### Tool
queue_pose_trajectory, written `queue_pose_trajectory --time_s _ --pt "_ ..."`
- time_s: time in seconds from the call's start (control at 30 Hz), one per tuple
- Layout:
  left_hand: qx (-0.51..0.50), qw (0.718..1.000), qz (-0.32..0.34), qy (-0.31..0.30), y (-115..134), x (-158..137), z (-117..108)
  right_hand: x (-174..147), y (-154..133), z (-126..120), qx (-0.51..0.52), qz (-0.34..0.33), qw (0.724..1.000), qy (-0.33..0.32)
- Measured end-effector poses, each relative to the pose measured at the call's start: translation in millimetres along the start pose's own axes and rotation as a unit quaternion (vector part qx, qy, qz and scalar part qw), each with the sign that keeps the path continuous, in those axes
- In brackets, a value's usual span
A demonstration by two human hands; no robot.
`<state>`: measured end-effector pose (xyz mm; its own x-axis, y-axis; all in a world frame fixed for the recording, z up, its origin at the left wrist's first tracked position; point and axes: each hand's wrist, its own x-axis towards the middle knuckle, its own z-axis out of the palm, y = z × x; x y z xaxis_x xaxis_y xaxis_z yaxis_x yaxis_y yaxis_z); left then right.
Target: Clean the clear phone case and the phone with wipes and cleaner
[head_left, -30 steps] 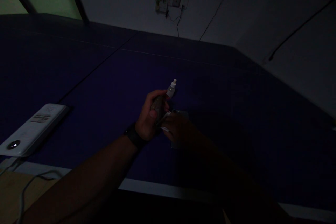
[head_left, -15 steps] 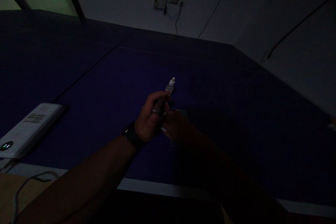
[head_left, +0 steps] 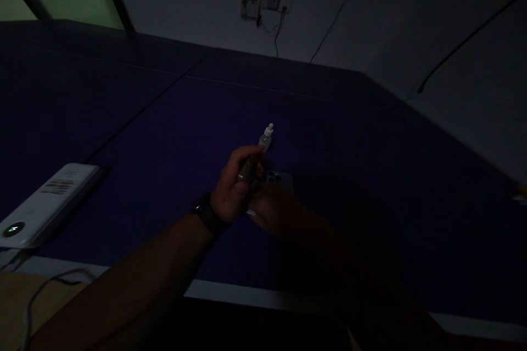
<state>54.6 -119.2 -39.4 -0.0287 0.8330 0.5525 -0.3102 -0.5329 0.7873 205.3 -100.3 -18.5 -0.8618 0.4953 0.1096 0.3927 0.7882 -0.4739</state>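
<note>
Work under way, end unclear

The left hand [head_left: 229, 189] was clamped on a brown object [head_left: 248, 168]; the right hand [head_left: 272, 207] sat close against its near end, a white scrap [head_left: 251, 212] below, grip too dark to tell. The job looked unfinished; how much remained did not show

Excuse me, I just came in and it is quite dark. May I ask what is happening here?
A person holds a small brownish object in the left hand. The right hand is close against it, with something white at its fingers; it is too dark to see more. A dropper bottle is just beyond the left hand, and a phone lies partly hidden by the right hand. A white power bank lies further left.
</note>
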Motion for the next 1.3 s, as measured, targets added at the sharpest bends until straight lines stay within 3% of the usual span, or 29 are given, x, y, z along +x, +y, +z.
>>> queue_pose_trajectory --time_s 0.13,0.3,0.37,0.43,0.5,0.53,0.63,0.77,1.03,1.17,1.3 --pt "-0.025 0.999 -0.009 0.047 4 7 1 -7 7 -11 0.204 0.108 0.969 0.088" --pt "-0.071 0.978 -0.077 0.183 7 27 -12 -19 21 -27 0.278 0.205 0.911 0.227" --pt "-0.067 0.964 -0.139 0.216 8 31 -15 -20 23 -30 0.342 0.222 0.872 0.272" --pt "-0.060 0.953 -0.198 0.221 10 33 -16 -19 23 -31 0.441 0.230 0.812 0.307" --pt "-0.070 0.946 -0.247 0.197 13 32 -14 -18 22 -30 0.522 0.230 0.756 0.321" --pt "-0.083 0.942 -0.273 0.175 15 32 -13 -18 22 -30 0.541 0.231 0.744 0.318" --pt "-0.130 0.910 -0.380 0.105 22 33 -12 -18 22 -29 0.554 0.233 0.738 0.306" --pt "-0.139 0.861 -0.478 0.107 28 39 -19 -17 27 -29 0.550 0.221 0.741 0.316" --pt "-0.295 0.810 -0.503 0.058 26 38 -25 -18 29 -31 0.537 0.200 0.736 0.361" --pt "-0.306 0.831 -0.455 0.087 25 34 -17 -18 30 -31 0.539 0.199 0.733 0.365" --pt "-0.323 0.819 -0.467 0.085 29 32 -11 -17 33 -30 0.519 0.191 0.730 0.402"
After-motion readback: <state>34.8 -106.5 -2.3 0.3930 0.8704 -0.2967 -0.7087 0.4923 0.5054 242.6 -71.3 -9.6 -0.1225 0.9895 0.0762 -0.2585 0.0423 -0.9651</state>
